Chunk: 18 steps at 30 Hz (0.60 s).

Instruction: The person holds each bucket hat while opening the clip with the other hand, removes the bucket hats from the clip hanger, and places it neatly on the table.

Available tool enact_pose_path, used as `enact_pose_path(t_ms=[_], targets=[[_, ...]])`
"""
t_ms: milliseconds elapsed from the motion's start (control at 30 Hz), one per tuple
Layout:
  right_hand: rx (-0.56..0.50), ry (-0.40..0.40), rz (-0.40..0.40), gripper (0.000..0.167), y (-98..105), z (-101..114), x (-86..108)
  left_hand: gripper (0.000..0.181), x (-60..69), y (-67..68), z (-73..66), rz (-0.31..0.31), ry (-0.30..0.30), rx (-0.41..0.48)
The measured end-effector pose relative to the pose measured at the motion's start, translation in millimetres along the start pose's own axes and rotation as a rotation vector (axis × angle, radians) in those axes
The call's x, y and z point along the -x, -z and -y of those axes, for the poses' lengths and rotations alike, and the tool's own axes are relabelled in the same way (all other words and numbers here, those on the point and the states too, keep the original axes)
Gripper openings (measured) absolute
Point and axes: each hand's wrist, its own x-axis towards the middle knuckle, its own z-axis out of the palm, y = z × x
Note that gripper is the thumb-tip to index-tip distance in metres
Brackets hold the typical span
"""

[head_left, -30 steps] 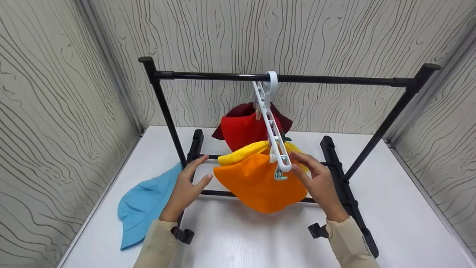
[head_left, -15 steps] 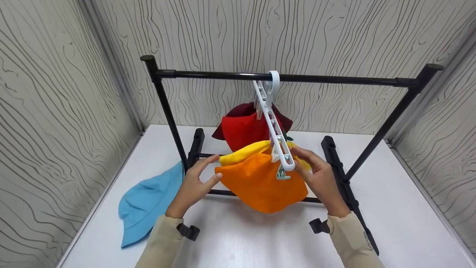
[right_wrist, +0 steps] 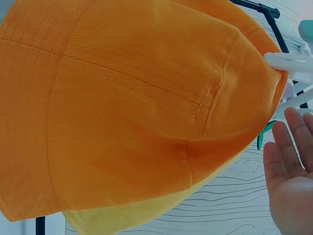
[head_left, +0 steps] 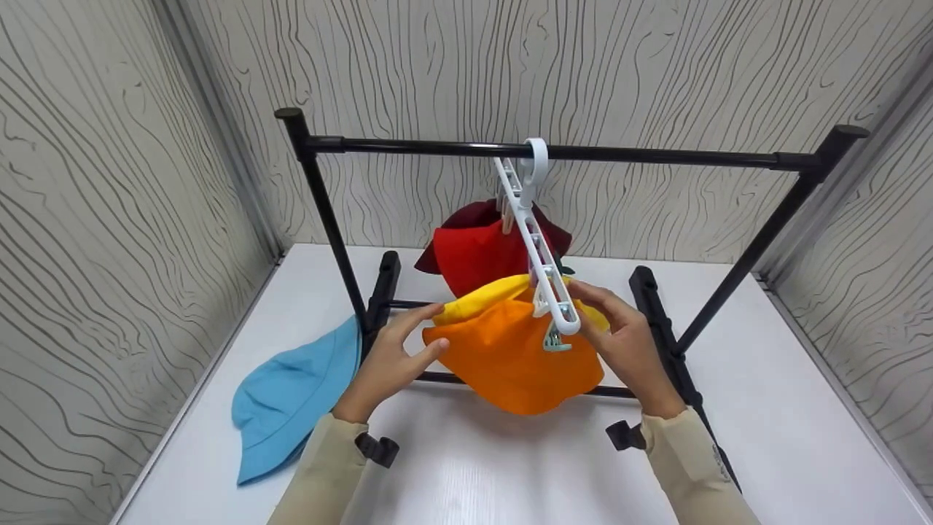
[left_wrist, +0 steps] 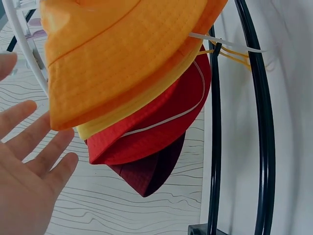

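A white clip hanger (head_left: pixel 536 244) hooks over the rack's top bar. Clipped along it are an orange bucket hat (head_left: pixel 517 364), a yellow hat (head_left: pixel 488 295), a red hat (head_left: pixel 474 255) and a dark red hat (head_left: pixel 466 216), front to back. My left hand (head_left: pixel 390 368) is at the left brims of the orange and yellow hats, fingers spread; the left wrist view shows its fingers (left_wrist: pixel 54 152) beside the brims, holding nothing. By the hanger's near end, my right hand (head_left: pixel 630 350) has its fingers extended next to the orange hat's right side; whether they touch the hanger is unclear.
A black rack (head_left: pixel 692 154) stands on a white table (head_left: pixel 466 474), its posts and feet on both sides. A light blue bucket hat (head_left: pixel 295 401) lies at the left, partly behind the left post. Wood-patterned panels (head_left: pixel 656 65) enclose the table.
My left hand has moved right, closer to the orange and yellow brims. My right hand has stayed near the hanger's end, shifting only slightly. The hats hang almost as before.
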Motion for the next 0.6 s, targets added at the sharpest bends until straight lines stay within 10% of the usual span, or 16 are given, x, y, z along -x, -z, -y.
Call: enact_pose_path(t_ms=[600], targets=[[0.01, -0.02, 0.049, 0.046, -1.0, 5.1, -2.9, 0.056, -5.6, -4.7, -9.6, 0.067, 0.041, -0.005]])
